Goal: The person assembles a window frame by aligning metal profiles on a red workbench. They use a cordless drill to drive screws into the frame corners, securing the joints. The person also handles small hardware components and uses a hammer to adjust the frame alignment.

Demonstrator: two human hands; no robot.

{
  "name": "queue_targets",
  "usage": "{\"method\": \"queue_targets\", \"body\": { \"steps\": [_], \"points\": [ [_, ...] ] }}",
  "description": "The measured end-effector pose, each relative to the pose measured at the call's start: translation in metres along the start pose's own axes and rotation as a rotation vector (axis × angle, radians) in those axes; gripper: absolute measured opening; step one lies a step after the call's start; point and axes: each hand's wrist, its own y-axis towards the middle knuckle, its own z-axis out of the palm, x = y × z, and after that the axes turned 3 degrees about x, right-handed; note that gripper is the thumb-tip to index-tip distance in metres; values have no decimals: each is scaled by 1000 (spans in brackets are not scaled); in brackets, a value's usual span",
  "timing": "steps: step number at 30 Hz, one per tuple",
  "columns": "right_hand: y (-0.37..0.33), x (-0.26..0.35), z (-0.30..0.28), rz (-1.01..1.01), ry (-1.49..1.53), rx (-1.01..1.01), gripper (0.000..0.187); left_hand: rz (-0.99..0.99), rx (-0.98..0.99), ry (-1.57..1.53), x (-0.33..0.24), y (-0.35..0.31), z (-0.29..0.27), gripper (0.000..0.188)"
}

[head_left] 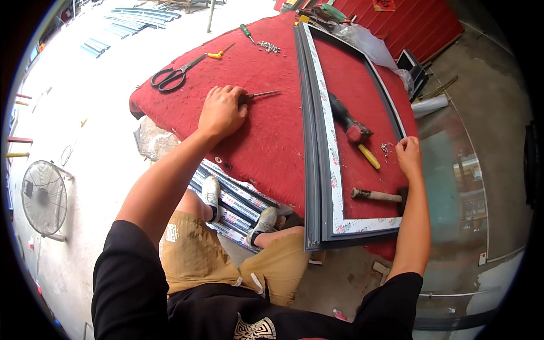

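Observation:
On the red-covered table (266, 141), my left hand (222, 112) is closed around the dark handle of a screwdriver (265, 93), its thin shaft pointing right. My right hand (408, 156) has its fingers pinched at the right side of a grey rectangular window frame (328, 153), which carries printed white film. What those fingers hold, if anything, is hidden. Inside the frame's opening lie a black and red power tool (356, 130), a yellow handle (369, 157), a hammer (374, 195) and some small screws (385, 148).
Black-handled scissors (173, 76), a yellow-handled tool (217, 55), a green screwdriver (246, 32) and a pile of screws (268, 47) lie toward the table's far left. Film-wrapped profiles (235, 201) are under the table by my feet. A fan (43, 198) stands at left.

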Motion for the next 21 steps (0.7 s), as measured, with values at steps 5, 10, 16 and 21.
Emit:
{"method": "queue_targets", "body": {
  "steps": [5, 10, 16, 21],
  "points": [
    [-40, 107, -66, -135, 141, -81, 9, 7, -52, -56, 9, -1, 5, 38],
    [-115, 223, -113, -247, 278, -148, 8, -34, -103, -166, 8, -5, 0, 36],
    [-202, 311, -107, -337, 389, -276, 14, -33, -139, -199, 17, -21, -8, 32],
    [-263, 335, -82, -181, 600, -172, 13, 100, -358, -471, -37, -112, -40, 29]
  ]
}}
